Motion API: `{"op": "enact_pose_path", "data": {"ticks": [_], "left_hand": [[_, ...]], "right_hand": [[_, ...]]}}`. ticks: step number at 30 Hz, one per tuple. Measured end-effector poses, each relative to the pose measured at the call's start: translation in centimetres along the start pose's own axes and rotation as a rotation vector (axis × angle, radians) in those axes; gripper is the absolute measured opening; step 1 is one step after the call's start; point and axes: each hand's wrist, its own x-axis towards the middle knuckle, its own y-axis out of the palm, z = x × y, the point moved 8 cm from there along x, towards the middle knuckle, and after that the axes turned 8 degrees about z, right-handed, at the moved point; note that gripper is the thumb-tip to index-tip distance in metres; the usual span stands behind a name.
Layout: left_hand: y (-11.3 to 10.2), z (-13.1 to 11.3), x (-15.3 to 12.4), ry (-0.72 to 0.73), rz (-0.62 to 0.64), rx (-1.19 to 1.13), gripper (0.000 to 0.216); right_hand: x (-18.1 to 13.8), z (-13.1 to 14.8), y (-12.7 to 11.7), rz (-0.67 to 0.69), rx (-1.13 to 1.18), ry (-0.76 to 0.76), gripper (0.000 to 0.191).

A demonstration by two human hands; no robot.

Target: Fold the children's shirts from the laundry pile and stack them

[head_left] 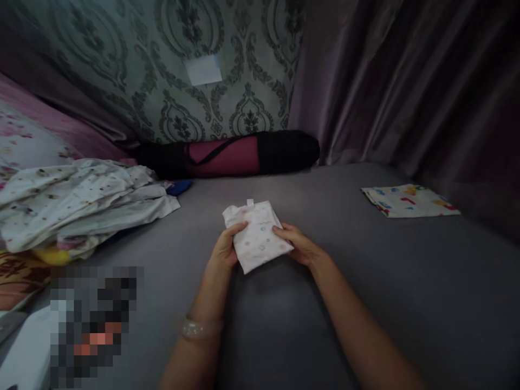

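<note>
Here, the left hand and right hand pinch a folded white printed cloth from opposite sides, over a grey sheet. From it, a colourful folded cloth lies between two and three o'clock, heaped fabric between nine and ten; a long black-and-maroon bag spans twelve.

Landmark: bag, on bed, along foot of wall. Card on wall, above bag. Curtain right of bag. Straight before bag, well apart from it: held cloth, between left grip and right grip. Before bag, out past its right end: folded cloth, on bed. Before bag's left end, reaching further left: fabric heap. Well before bag, far left: cushion, just beside heap.
</note>
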Motion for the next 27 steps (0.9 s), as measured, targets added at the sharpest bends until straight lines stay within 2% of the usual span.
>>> {"op": "enact_pose_path", "data": {"ticks": [3,6,12,16,20,23,27], "left_hand": [[-0.6,0.0,0.7,0.033,-0.064,-0.087,0.043],[-0.7,0.2,1.5,0.124,-0.120,-0.164,0.050],[1.2,1.3,2.1,0.243,-0.142,-0.339,0.062],[2.3,1.1,1.2,0.255,-0.161,-0.455,0.048],[1.5,0.0,0.6,0.310,-0.224,-0.576,0.028],[0.7,-0.1,0.7,0.279,-0.269,-0.556,0.023],[0.4,0.2,0.8,0.211,-0.292,-0.464,0.019]], "right_hand": [[-0.2,0.7,-0.2,0.024,0.132,-0.044,0.025],[-0.1,0.8,-0.4,-0.022,0.265,-0.109,0.023],[0.6,0.2,1.4,-0.072,0.387,-0.206,0.034],[0.7,-0.5,1.3,-0.133,0.413,-0.211,0.039],[0.7,-0.9,0.3,-0.167,0.421,-0.211,0.037],[0.4,-0.4,-0.3,-0.177,0.410,-0.211,0.033],[-0.5,0.8,-1.2,-0.238,0.386,-0.132,0.025]]}}
